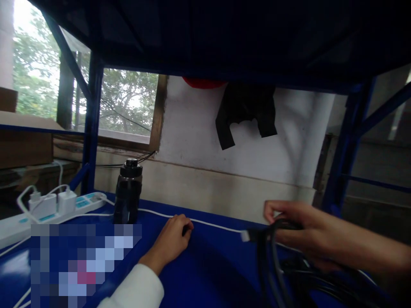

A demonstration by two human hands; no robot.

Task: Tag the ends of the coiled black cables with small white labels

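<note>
My right hand (298, 231) is closed around a looped black cable (274, 261), above the right side of the blue shelf (205, 273). A blurred metal-tipped plug (245, 235) sticks out to the left of that hand. More black cable loops (324, 282) lie below it, partly hidden by the hand and forearm. My left hand (175, 235) rests on the shelf with its fingers curled, and I see nothing held in it. A thin white cord (218, 225) runs along the shelf just behind it.
A dark water bottle (127, 192) stands left of my left hand. Farther left lies a white power strip (90, 203) with white chargers (67, 201) plugged in. A blue rack post (91, 124) and the upper shelf (205, 38) frame the space. A patch at lower left is pixelated.
</note>
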